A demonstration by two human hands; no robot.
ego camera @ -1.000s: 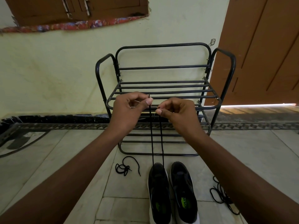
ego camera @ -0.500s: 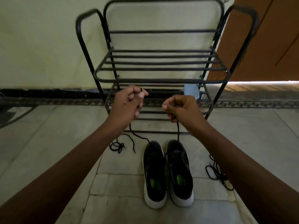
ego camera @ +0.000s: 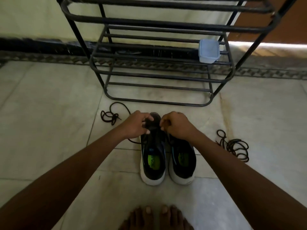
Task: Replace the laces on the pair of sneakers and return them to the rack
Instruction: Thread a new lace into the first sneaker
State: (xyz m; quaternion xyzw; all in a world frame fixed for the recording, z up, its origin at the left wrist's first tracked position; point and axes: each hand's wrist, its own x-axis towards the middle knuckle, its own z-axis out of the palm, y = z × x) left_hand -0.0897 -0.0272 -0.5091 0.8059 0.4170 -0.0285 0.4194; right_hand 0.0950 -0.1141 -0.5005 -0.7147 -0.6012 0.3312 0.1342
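Note:
Two black sneakers with white soles stand side by side on the floor, the left sneaker (ego camera: pixel 153 156) and the right sneaker (ego camera: pixel 181 156), toes toward the black metal rack (ego camera: pixel 166 75). My left hand (ego camera: pixel 137 124) pinches one end of a black lace (ego camera: pixel 134 141) over the left sneaker's toe end. My right hand (ego camera: pixel 177 124) pinches the other end just beside it. The lace runs down into the left sneaker's front eyelets; a slack part loops out to the left of the shoe.
A loose black lace (ego camera: pixel 110 114) lies on the tiles left of the shoes. A coiled black lace (ego camera: pixel 235 146) lies to the right. A pale blue lidded box (ego camera: pixel 209 50) sits on the rack's lower shelf. My bare toes (ego camera: pixel 156 218) show at the bottom edge.
Both hands have dropped from rack height down to the left sneaker's toe, still pinching the lace ends. The lace has gone from taut to slack. My view has tilted downward.

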